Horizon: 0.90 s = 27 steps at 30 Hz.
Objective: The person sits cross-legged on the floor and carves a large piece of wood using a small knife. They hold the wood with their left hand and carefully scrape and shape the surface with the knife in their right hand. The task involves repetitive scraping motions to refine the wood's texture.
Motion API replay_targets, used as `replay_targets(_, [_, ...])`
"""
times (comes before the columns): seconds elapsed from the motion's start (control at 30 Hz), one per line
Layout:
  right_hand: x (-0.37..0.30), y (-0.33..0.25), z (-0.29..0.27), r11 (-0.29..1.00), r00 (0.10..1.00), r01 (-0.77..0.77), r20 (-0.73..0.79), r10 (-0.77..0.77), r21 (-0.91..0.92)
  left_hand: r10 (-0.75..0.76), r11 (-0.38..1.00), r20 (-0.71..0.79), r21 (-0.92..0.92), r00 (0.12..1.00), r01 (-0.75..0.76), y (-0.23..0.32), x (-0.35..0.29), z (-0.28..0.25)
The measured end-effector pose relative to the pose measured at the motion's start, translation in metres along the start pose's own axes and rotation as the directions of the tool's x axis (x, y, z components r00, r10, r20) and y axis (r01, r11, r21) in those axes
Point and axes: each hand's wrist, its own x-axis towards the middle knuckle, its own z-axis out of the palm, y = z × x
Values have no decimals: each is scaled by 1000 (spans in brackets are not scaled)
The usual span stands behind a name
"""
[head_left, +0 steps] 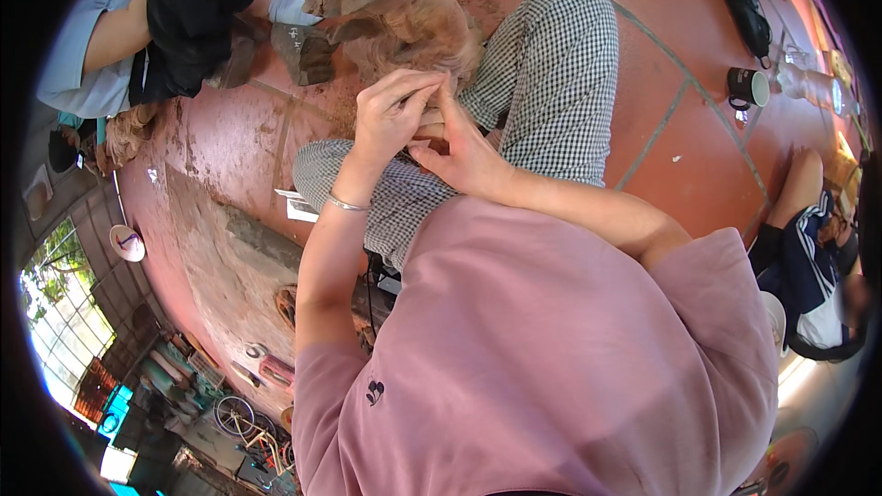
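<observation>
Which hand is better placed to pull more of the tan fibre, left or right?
Probably the left hand: its fingertips already pinch the tan fibre bundle, while the right hand seems to steady it from below.

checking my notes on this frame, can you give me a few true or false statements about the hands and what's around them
1. Both hands are at a tuft of pale tan fibre over the lap. True: the left hand and right hand meet at the fibre bundle.
2. The left wrist is bare. False: a thin silver bracelet circles it.
3. The trousers are plain black. False: the trousers are black-and-white checked.
4. A dark mug stands on the red tile floor to the right. True: the mug sits on the floor.
5. The shirt is pink. True: the pink shirt fills the lower picture.
</observation>
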Motion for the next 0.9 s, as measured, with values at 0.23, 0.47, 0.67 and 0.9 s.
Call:
replay_targets(0.23, [12, 6, 8, 990, 993, 116, 41, -113, -83, 38, 995, -47, 89, 998, -34, 2, -1, -11])
replay_targets(0.47, [-1, 0, 4, 997, 997, 82, -14, -82, 2, 52, 995, -11, 86, 999, -51, 3, -4, -5])
replay_targets(0.67, [17, -6, 5, 977, 987, 163, 40, -159, -140, 125, 952, -56, 289, 991, -104, 4, -3, -28])
replay_targets(0.9, [3, 9, 8, 929, 957, 239, -92, -274, -282, 71, 997, -6, 25, 997, -71, -2, -3, -6])
